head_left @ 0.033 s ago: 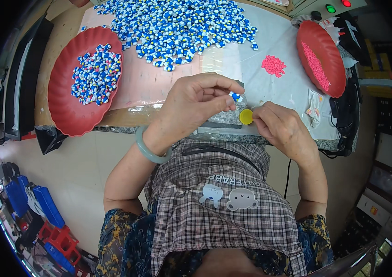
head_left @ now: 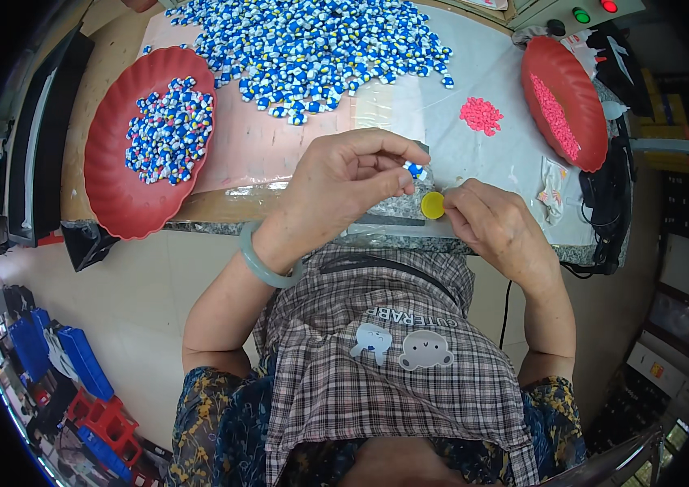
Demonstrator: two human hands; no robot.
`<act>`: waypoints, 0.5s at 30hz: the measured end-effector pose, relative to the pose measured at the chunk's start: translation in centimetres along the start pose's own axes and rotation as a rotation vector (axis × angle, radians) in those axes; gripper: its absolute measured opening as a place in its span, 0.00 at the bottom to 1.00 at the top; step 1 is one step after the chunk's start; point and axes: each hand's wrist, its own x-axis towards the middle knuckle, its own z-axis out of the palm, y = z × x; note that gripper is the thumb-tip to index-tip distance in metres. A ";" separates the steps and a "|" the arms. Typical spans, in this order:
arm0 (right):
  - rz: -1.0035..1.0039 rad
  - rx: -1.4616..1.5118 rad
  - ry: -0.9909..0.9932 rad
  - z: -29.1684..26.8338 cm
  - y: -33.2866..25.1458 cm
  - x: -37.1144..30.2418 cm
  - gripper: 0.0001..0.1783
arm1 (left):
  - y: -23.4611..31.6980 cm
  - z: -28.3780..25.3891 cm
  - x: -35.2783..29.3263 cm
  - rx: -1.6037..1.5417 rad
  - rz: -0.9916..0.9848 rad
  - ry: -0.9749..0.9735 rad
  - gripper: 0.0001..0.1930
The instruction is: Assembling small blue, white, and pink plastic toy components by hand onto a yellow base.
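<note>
Between the thumb and fingertips of my left hand is a small blue-and-white piece, held over the near edge of the table. My right hand is closed in a pinch just to the right of it. A round yellow disc lies right against those fingertips; whether they grip it or something smaller, I cannot tell. Many similar blue-and-white pieces with yellow bits form a big pile at the back. A small heap of pink pieces sits beyond my right hand.
At the left, a red scalloped dish holds more blue-and-white pieces with pink bits. Another red dish at the right holds pink pieces. A crumpled wrapper lies near black cables. A control box with lit buttons stands back right.
</note>
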 end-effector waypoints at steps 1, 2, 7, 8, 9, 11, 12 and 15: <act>0.000 0.000 -0.001 -0.1 -0.1 0.0 0.12 | 0.0 0.1 0.0 0.029 -0.007 0.004 0.13; 0.000 -0.012 -0.006 -0.1 -0.2 0.1 0.11 | 0.0 0.2 0.0 0.028 -0.007 0.004 0.13; -0.001 0.100 0.020 -0.3 0.4 0.0 0.09 | -0.3 0.8 -0.2 0.021 -0.058 0.010 0.12; 0.093 0.210 0.056 -0.4 0.3 -0.1 0.08 | -0.4 1.0 -0.2 0.022 -0.056 0.007 0.12; 0.188 0.319 0.092 -0.4 0.3 -0.1 0.08 | -0.6 1.3 -0.2 -0.009 -0.040 0.016 0.12; 0.235 0.440 0.173 0.1 0.0 -0.3 0.08 | -0.8 1.7 -0.4 -0.030 -0.019 0.021 0.12; 0.283 0.564 0.248 0.4 -0.2 -0.2 0.07 | -0.9 1.9 -0.5 -0.032 -0.030 0.039 0.12; 0.354 0.701 0.329 1.0 -1.1 0.2 0.06 | -1.2 2.2 -0.6 -0.019 -0.023 0.051 0.12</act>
